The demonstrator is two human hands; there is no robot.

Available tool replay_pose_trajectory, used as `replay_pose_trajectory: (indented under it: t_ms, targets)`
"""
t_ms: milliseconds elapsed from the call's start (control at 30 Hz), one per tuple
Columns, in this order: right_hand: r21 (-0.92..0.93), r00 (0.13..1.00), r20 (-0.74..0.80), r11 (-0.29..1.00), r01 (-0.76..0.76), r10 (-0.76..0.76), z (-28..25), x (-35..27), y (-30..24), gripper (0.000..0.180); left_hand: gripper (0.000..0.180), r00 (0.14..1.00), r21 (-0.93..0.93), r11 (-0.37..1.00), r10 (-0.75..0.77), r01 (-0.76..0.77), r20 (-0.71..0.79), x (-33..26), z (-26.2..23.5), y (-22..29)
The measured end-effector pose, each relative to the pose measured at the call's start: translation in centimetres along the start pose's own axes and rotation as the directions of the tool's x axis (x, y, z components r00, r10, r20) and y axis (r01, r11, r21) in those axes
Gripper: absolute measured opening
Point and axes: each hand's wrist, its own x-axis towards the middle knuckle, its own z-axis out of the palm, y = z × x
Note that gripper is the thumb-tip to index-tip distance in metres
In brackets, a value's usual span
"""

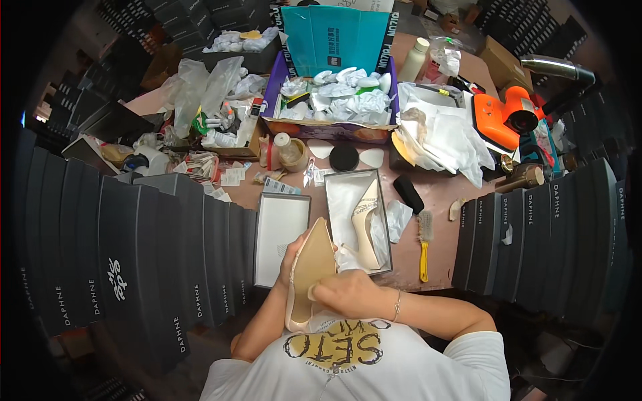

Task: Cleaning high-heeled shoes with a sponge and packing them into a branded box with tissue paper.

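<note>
Pinkish tabletop (404,264) is covered at its far part by things and white paper (358,107), and it is bordered on both sides by rows of dark boxes (147,254). Before the white shirt (414,364), a pale shoe (311,257) is held with its sole turned up to the camera. Its long axis is pointed away from the body, with the toe leaning slightly to the right, toward the open box (340,207). On its left side it is gripped by the left hand (290,259). From the right, the right hand (349,294) is laid over the sole, nearer to the heel end, with its fingers curled closed. Whether some small piece is pinched there cannot be told. Most of the left hand is hidden behind the shoe, and the heel is hard to make out. Farther off, a second shoe (364,227) is laid on its side in the box.
</note>
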Motion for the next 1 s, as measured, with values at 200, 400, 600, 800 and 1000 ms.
replay_pose_trajectory:
  t_ms: [200, 400, 600, 800, 1000]
  targets:
    - [-0.015, 0.983, -0.136, 0.992, -0.128, 0.125, -0.5, 0.1, 3.3, 0.014, 0.055, 1.0, -0.026, 1.0, 0.01, -0.01, -0.02, 0.6, 0.8, -0.6]
    - [0.073, 0.895, -0.197, 0.917, -0.393, 0.4, -0.6, 1.1, 8.5, 0.011, 0.064, 0.998, -0.083, 0.996, -0.031, 0.035, 0.053, 1.0, -1.1, -0.8]
    - [0.968, 0.555, 0.103, 0.045, -0.248, 0.825, -0.2, -0.4, 10.7, 0.025, 0.072, 0.99, 0.107, 0.994, 0.005, -0.02, 0.139, 0.5, 0.2, 0.3]
    - [0.855, 0.33, 0.143, 0.051, -0.515, 0.933, 5.2, -9.1, 10.9, 0.027, 0.089, 0.998, -0.01, 0.999, 0.049, -0.049, 0.035, -0.9, -2.0, -0.3]
    - [0.41, 0.566, -0.161, 0.576, -0.707, 0.809, 10.1, -9.8, 12.9, 0.027, 0.079, 0.997, -0.064, 0.996, -0.059, 0.062, 0.05, -1.9, -6.6, -1.3]
